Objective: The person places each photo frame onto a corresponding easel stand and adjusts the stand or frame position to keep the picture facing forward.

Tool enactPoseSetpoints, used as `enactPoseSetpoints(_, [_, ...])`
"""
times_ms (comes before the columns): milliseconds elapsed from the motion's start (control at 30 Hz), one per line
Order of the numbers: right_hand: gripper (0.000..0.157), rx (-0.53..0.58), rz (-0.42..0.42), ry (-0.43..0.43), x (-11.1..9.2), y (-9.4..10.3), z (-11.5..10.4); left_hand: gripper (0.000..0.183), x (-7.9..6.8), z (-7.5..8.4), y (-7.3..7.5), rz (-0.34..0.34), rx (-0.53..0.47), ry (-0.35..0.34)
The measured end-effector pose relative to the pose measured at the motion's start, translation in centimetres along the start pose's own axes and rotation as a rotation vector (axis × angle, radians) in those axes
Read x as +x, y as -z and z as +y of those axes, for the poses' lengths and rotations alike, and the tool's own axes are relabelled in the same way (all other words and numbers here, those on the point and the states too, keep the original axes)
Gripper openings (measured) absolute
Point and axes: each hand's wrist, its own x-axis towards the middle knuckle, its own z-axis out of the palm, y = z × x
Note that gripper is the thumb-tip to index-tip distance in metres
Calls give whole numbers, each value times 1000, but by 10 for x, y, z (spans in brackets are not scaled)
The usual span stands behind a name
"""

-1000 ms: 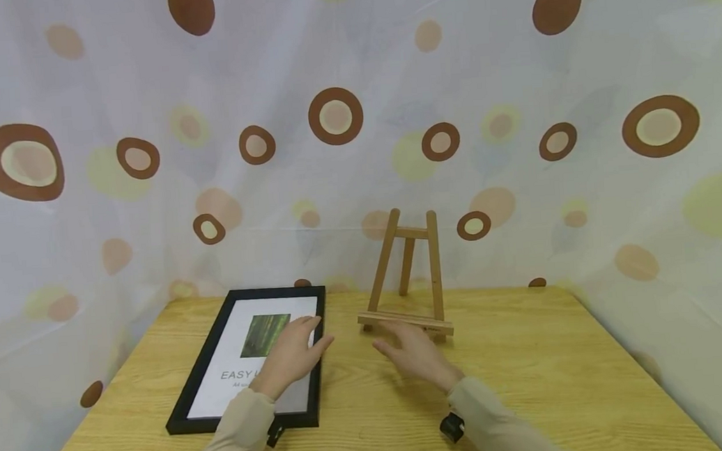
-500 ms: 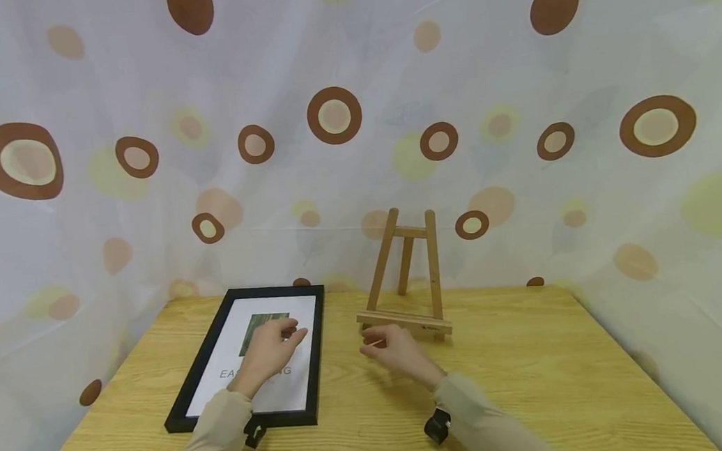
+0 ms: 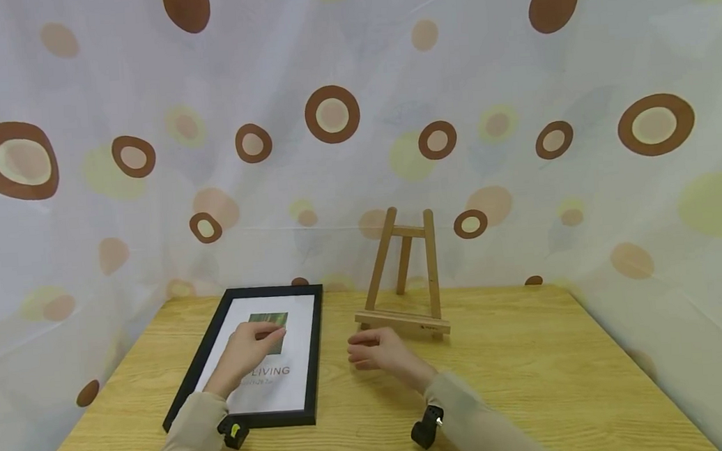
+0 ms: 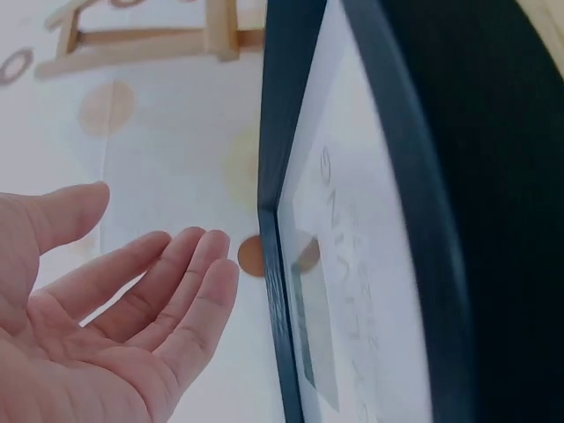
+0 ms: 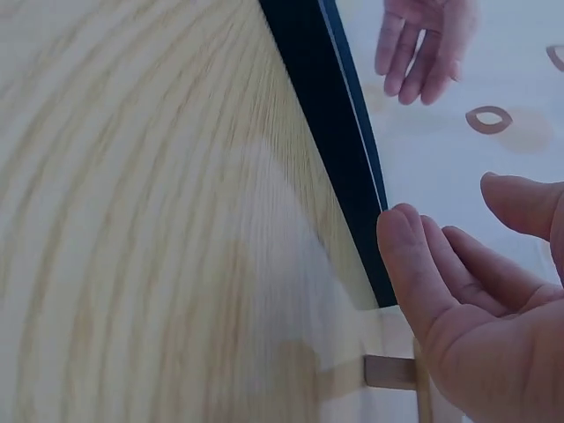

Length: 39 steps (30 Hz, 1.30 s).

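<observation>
A black picture frame (image 3: 317,340) lies flat on the table's left side, its white sheet bearing a small green picture and printed letters. Over it hovers my left hand (image 3: 244,352), fingers relaxed and holding nothing; it covers part of the sheet in the head view. My right hand (image 3: 385,355) hangs above the table between the frame and a small wooden easel (image 3: 402,318), its fingers loosely bent around nothing. The easel stands upright at the back, with its ledge toward me. In the right wrist view, the left hand (image 5: 423,44) shows beyond the black frame edge (image 5: 339,150).
The wooden table (image 3: 535,381) reaches back to a white curtain (image 3: 345,178) with brown and pale dots, which also hangs along both sides. A small black camera sits on each wrist, the left one (image 3: 234,432) and the right one (image 3: 427,427).
Both hands have drifted left and a little toward me, the right one away from the easel's ledge, the left one further over the picture frame. Frame and easel stay in place.
</observation>
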Motion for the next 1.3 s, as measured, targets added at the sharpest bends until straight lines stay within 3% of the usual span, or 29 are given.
enactPoseSetpoints(133, [44, 127, -27, -49, 2, -4, 2, 47, 2, -10, 13, -49, -134, 93])
enactPoseSetpoints(300, [43, 173, -46, -56, 4, -9, 5, 63, 6, -27, 30, -90, -263, 208])
enactPoseSetpoints(467, [40, 175, -47, -111, 5, -13, 9, 60, 3, -43, 50, -144, -401, 271])
enactPoseSetpoints(633, [39, 211, -53, -141, 6, -16, 11, 56, -1, -52, 69, -200, -523, 276])
enactPoseSetpoints(900, [40, 204, -104, -152, 8, -22, 11, 53, -6, -67, 88, -213, -483, 276])
enactPoseSetpoints(1133, [38, 184, -89, -184, 11, -32, 13, 66, -10, -79, 96, -190, -327, 298])
enactPoseSetpoints(1300, [39, 177, -149, -213, 13, -36, 14, 58, -13, -87, 104, -163, -275, 322])
